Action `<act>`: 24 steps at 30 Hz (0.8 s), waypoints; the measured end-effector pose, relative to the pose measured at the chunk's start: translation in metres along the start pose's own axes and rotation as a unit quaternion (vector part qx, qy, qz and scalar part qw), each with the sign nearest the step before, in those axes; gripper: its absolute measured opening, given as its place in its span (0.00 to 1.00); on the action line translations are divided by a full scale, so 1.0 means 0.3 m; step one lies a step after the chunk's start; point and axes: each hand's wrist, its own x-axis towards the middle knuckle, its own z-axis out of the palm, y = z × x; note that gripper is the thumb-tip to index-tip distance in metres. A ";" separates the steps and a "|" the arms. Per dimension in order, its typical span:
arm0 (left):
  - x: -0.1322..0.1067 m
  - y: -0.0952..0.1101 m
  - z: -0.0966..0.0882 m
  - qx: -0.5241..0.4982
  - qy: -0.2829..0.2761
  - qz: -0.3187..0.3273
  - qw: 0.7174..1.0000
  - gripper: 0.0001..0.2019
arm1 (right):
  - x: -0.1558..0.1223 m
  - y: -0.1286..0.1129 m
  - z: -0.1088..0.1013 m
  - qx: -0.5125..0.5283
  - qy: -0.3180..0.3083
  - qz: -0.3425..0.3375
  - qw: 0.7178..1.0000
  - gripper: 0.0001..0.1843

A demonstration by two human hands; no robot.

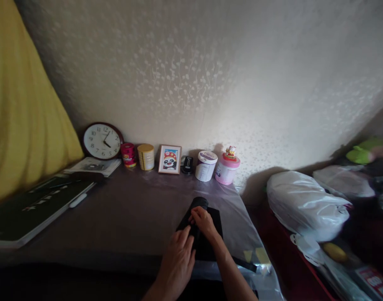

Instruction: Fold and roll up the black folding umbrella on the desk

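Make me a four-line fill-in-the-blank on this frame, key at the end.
1. The left hand and right hand are at an item coloured ____.
2. The framed picture shows a cartoon ____.
3. The small figurine stands on the ____ tub.
4. The curtain at the left edge is coloured ____.

Missing words: black; panda; pink; yellow.
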 end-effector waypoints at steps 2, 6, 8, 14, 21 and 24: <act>0.031 0.020 -0.009 -0.007 -0.003 0.049 0.999 0.17 | 0.000 0.000 0.002 0.004 0.001 0.002 1.000 0.10; 0.046 0.025 -0.030 0.010 -0.013 0.041 0.999 0.12 | 0.001 0.008 0.008 0.003 0.002 -0.001 1.000 0.10; 0.036 0.013 -0.051 0.031 -0.019 0.020 0.999 0.12 | 0.002 0.009 0.009 -0.003 0.004 -0.005 1.000 0.10; 0.025 -0.020 -0.021 0.023 0.014 0.009 1.000 0.13 | -0.006 -0.003 0.011 -0.021 0.006 -0.015 1.000 0.12; -0.014 -0.049 0.198 0.087 0.101 0.015 0.991 0.31 | -0.109 -0.007 0.018 -0.130 0.035 -0.196 0.971 0.11; -0.027 -0.049 0.228 0.139 0.141 0.013 0.980 0.30 | -0.119 0.030 0.016 -0.153 0.036 -0.271 0.950 0.12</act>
